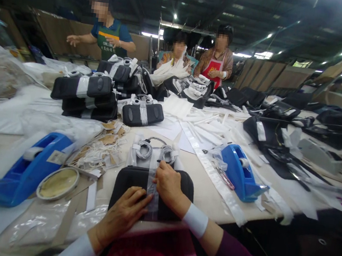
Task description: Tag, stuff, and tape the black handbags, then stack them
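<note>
A black zip case (126, 185) lies at the table's near edge, with a strip of clear tape (152, 189) running over its middle. My left hand (123, 215) rests on the case, fingers flat and pressing the strip. My right hand (168, 186) lies on the case's far edge, fingers curled down over the tape where white wrapped handles (152, 152) stick out behind the case.
A blue tape dispenser (25, 168) and a round tin (58, 182) sit to my left, another blue dispenser (240, 172) to my right. Stacked black cases (83, 92) and paper strips cover the middle. Three people (219, 55) stand across the table.
</note>
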Demonstrator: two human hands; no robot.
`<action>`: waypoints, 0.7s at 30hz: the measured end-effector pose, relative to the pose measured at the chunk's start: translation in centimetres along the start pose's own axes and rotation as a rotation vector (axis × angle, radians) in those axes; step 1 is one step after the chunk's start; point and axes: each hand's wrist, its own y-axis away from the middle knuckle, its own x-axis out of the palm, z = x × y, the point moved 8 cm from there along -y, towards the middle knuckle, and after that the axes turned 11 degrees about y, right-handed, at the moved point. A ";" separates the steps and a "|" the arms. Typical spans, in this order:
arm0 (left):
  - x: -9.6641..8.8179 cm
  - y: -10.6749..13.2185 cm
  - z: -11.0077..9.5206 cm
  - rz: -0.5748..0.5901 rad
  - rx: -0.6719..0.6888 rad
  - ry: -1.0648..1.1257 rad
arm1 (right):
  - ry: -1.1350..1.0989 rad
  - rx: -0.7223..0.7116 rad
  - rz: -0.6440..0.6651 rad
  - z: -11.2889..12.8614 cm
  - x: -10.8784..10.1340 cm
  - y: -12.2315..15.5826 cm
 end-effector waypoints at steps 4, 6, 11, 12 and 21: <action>0.3 -0.5 -0.7 0.069 0.050 -0.117 | -0.002 -0.009 0.005 -0.1 -0.2 -0.1; 0.8 -0.7 -1.1 0.142 0.103 -0.158 | -0.004 -0.007 0.005 -0.1 -0.2 -0.3; 1.0 -1.0 -1.0 0.169 0.100 -0.221 | -0.061 -0.003 -0.028 0.1 -0.8 0.2; 1.0 -1.0 -0.9 0.167 0.100 -0.230 | -0.111 -0.005 -0.053 -0.1 -1.3 0.7; 1.5 -0.9 0.0 0.059 0.242 -0.264 | -0.420 0.588 -0.560 -24.7 -12.7 10.4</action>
